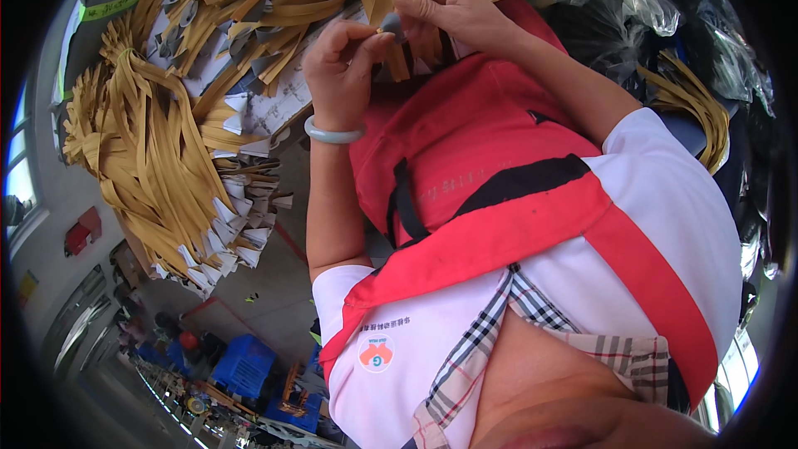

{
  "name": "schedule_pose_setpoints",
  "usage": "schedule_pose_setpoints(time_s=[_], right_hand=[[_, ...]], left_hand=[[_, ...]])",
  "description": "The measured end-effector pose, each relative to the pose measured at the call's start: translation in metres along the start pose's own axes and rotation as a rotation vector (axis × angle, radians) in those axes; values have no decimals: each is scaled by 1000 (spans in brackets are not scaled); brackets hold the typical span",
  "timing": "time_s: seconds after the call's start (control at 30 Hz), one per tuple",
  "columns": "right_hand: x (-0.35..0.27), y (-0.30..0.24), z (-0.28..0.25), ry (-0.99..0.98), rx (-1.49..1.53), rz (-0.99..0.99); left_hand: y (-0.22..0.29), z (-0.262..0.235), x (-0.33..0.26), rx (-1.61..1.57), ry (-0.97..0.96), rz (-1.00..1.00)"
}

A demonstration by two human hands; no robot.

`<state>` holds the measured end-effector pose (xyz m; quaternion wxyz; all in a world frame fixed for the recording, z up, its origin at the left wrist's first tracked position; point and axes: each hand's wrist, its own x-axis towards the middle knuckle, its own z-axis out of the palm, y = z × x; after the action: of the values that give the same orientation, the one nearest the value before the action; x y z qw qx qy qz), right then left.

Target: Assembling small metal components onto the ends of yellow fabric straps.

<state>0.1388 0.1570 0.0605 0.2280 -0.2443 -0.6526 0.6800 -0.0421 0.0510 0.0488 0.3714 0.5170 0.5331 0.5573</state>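
The left hand [345,62] is pinching the end of a tan strap [397,54] between thumb and fingertips, and the right hand [445,8] is gripping a small grey tab [392,27] at that same end, so both hands are meeting just above the red apron [490,158]. A pale green bangle [332,133] is sitting on the left wrist. The strap is hanging short between the two hands, in front of the edge of the surface [274,108], which is covered in printed paper. Bundles of tan straps [141,141] with grey and white tips are lying heaped across that surface and spilling over its edge to the left. On the right, clear plastic bags [632,8] are holding dark material, and more tan straps [690,100] are sticking out beside them. Far below, blue crates [245,366] are standing on the floor; what is in them cannot be made out.
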Motion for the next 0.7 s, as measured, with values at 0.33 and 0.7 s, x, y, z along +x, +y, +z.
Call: schedule_pose_setpoints(time_s=[0.33,0.7], right_hand=[[-17,16,-39,141,-151,73],[-34,92,13,-169,-613,493]], left_hand=[[13,-103,-10,33,665,128],[-10,14,-43,402,-51,158]])
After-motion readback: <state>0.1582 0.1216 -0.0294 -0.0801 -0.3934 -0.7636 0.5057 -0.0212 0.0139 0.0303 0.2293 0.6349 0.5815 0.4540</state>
